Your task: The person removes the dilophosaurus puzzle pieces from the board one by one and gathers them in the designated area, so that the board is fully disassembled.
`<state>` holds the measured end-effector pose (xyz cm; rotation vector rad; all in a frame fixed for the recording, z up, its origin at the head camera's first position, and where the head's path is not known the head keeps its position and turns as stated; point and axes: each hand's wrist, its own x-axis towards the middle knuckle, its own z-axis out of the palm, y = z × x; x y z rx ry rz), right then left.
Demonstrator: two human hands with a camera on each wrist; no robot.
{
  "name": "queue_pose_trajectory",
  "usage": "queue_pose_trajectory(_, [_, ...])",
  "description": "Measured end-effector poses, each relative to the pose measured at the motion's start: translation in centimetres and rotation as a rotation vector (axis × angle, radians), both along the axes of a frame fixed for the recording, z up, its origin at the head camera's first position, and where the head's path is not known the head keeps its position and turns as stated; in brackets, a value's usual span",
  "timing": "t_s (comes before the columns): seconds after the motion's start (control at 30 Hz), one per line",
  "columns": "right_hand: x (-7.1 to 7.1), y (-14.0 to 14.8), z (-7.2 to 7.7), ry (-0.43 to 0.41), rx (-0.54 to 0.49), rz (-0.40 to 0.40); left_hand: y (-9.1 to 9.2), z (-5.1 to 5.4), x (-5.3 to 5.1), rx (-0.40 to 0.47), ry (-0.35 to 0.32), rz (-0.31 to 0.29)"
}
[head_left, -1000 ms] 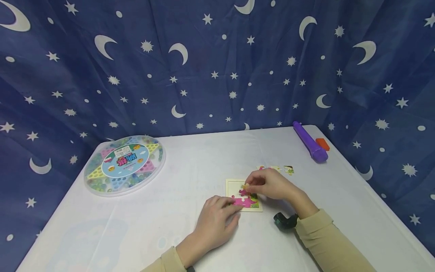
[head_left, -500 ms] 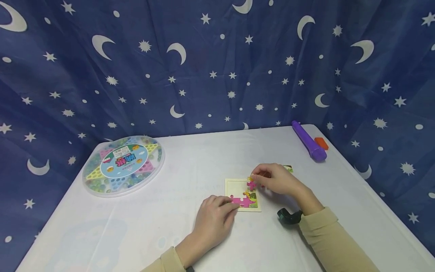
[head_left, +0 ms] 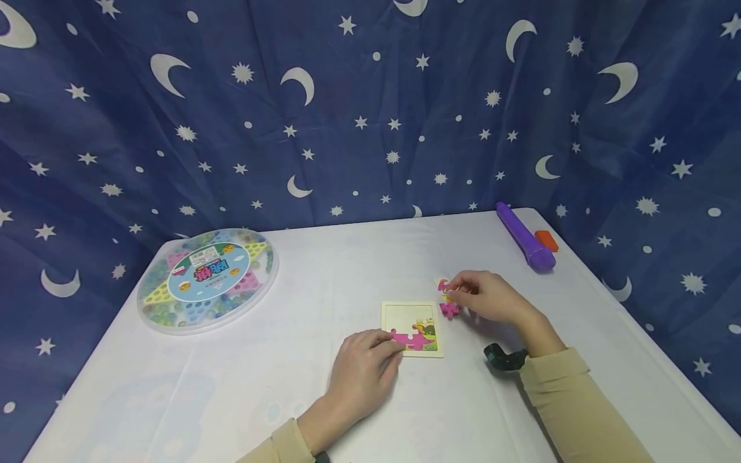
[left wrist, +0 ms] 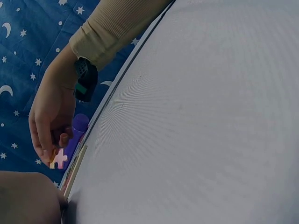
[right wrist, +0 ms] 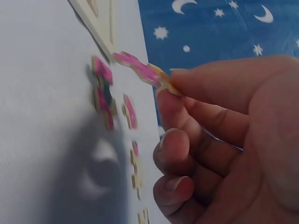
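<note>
My right hand (head_left: 483, 296) pinches a pink and yellow jigsaw piece (right wrist: 140, 69) between thumb and forefinger, above the table just right of the puzzle tray. In the left wrist view the same hand hangs above the table with the piece at its fingertips. The square cream puzzle tray (head_left: 399, 315) has joined pink, yellow and green pieces (head_left: 413, 341) along its bottom and lower right; its upper left is bare. My left hand (head_left: 365, 373) rests its fingers on the tray's lower left edge, covering that corner. Loose jigsaw pieces (right wrist: 103, 93) lie beside the tray, partly behind my right hand in the head view.
A round Chinese checkers set (head_left: 208, 280) lies at the far left of the white table (head_left: 324, 270). At the back right are a purple microphone-shaped object (head_left: 525, 238) and an orange block (head_left: 547, 240). A starry blue curtain (head_left: 347, 96) hangs behind the table.
My right hand has lifted the pink and yellow jigsaw piece from over the tray and carried it right, beyond the tray's edge. The left hand has stayed on the tray.
</note>
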<state>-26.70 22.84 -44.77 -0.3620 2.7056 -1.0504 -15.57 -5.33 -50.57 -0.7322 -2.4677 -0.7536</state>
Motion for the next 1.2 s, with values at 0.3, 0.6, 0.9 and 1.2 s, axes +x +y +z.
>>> queue_pose_trajectory(0.3, [-0.4,2.1,0.4,-0.013,0.033,0.009,0.1,0.0,0.0,-0.015,0.007,0.005])
queue_pose_trajectory(0.6, [-0.6,3.5,0.0,-0.022,0.062,0.032,0.0,-0.1,0.0,-0.013,0.007,0.002])
queue_pose_trajectory(0.9, [-0.6,3.5,-0.2,-0.029,0.096,0.006,0.0,-0.1,0.0,-0.017,0.008,0.004])
queue_pose_trajectory(1.2, [-0.8,3.5,-0.5,0.002,0.117,-0.034,0.0,0.0,0.0,-0.027,-0.007,0.009])
